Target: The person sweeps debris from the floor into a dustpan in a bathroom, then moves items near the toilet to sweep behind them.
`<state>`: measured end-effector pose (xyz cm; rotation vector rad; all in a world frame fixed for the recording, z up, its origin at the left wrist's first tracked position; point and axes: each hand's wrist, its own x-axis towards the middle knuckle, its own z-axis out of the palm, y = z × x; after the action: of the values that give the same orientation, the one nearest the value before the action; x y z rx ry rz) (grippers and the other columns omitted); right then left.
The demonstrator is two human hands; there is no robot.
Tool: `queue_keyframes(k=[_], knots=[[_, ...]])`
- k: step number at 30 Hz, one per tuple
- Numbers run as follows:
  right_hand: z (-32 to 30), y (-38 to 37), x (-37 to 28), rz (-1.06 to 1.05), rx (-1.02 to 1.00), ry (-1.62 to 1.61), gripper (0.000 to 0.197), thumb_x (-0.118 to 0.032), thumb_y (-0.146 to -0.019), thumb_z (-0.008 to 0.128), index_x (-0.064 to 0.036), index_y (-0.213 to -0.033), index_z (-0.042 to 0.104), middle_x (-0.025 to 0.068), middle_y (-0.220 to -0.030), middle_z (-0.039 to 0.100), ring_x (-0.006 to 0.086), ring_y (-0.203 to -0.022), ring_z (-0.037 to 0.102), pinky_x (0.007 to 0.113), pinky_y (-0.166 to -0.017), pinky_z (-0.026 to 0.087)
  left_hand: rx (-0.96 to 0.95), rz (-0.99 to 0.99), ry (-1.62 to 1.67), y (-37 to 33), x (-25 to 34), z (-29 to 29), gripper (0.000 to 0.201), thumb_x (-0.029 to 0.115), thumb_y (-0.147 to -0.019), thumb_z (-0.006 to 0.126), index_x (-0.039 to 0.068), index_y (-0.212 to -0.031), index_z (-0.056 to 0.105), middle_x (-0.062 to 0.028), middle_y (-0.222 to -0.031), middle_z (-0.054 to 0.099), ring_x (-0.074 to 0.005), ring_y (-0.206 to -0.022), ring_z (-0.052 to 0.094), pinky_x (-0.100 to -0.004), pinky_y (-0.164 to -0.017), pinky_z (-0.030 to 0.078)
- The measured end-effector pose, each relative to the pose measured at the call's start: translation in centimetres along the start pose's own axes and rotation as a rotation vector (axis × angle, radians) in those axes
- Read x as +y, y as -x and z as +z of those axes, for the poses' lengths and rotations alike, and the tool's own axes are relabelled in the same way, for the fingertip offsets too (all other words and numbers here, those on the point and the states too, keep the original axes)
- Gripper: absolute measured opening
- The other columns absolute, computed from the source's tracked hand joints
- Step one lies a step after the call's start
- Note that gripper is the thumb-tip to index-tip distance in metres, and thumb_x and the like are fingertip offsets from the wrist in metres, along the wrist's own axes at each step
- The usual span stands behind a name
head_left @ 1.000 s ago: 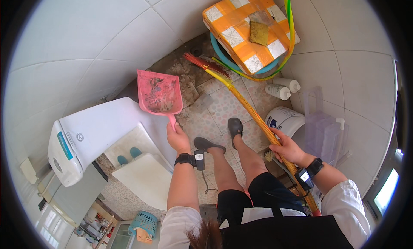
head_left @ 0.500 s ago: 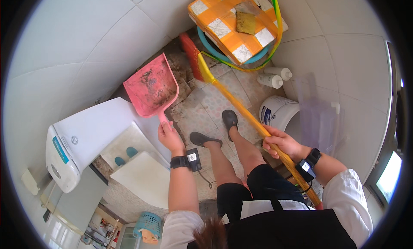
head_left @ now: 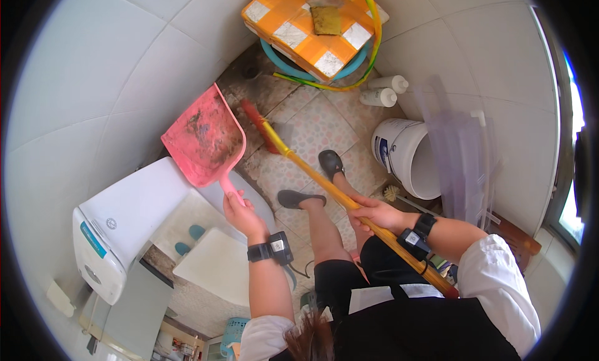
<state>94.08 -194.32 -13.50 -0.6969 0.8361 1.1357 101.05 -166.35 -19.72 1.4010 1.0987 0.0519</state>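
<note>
My left hand (head_left: 243,214) is closed round the short handle of a pink dustpan (head_left: 209,133). Dark dirt clings to the inside of the pan, which is held up beside the wall. In my right hand (head_left: 377,214) is a broom (head_left: 312,174) with a long yellow-brown handle that slants from my right side to the far left. The broom's red bristles (head_left: 269,136) are near the tiled floor, a short way right of the dustpan and apart from it. Black straps with small boxes sit on both wrists.
A taped foam box (head_left: 293,33) rests on a blue basin (head_left: 281,63) at the back, with a yellow-green hose (head_left: 376,36) beside it. White bottles (head_left: 379,97), a white bucket (head_left: 417,167) and clear plastic sheets (head_left: 458,152) line the right. A white toilet (head_left: 134,217) stands left.
The broom head has come nearer to me and slightly left, and my right hand has moved left. The dustpan has shifted a little left and toward me. My view has turned slightly.
</note>
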Motion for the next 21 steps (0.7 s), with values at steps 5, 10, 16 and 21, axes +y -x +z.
queue_keyframes(k=[5, 10, 16, 21], knots=[[-0.6, 4.8, 0.7, -0.021, 0.224, -0.027, 0.051, -0.012, -0.089, 0.046, -0.0132, -0.138, 0.031, 0.0041, -0.071, 0.047, 0.0120, -0.054, 0.046, 0.024, -0.047, 0.040, -0.068, -0.001, -0.021, 0.1, 0.5, -0.6, 0.023, 0.023, -0.092, 0.045, 0.003, -0.097, 0.054, -0.0014, -0.080, 0.054, -0.0052, -0.053, 0.037, -0.0202, -0.047, 0.029], [0.9, 8.0, 0.3, -0.060, 0.381, 0.099, 0.057, -0.009, -0.090, 0.045, -0.0123, -0.142, 0.021, 0.0048, -0.070, 0.048, 0.0122, -0.052, 0.047, 0.024, -0.046, 0.041, -0.097, -0.009, -0.032, -0.7, -0.3, -1.8, 0.021, 0.022, -0.091, 0.047, 0.003, -0.096, 0.053, -0.0026, -0.079, 0.056, -0.0046, -0.051, 0.038, -0.0198, -0.044, 0.027], [2.3, 6.7, 0.1, -0.062, 0.345, 0.217, 0.062, -0.008, -0.090, 0.045, -0.0097, -0.144, 0.013, 0.0048, -0.074, 0.049, 0.0107, -0.054, 0.047, 0.022, -0.048, 0.041, -0.136, -0.036, -0.025, -1.0, -1.4, -3.4, 0.019, 0.022, -0.092, 0.047, 0.004, -0.092, 0.054, -0.0017, -0.077, 0.057, -0.0038, -0.053, 0.040, -0.0175, -0.046, 0.031], [2.5, 4.8, -1.4, -0.102, 0.349, 0.274, 0.064, -0.008, -0.089, 0.047, -0.0104, -0.144, 0.014, 0.0049, -0.074, 0.049, 0.0110, -0.054, 0.048, 0.022, -0.047, 0.041, -0.177, -0.067, -0.028, 0.8, -3.6, -4.4, 0.020, 0.022, -0.091, 0.050, 0.004, -0.085, 0.057, 0.0009, -0.069, 0.056, -0.0032, -0.051, 0.039, -0.0188, -0.045, 0.031]])
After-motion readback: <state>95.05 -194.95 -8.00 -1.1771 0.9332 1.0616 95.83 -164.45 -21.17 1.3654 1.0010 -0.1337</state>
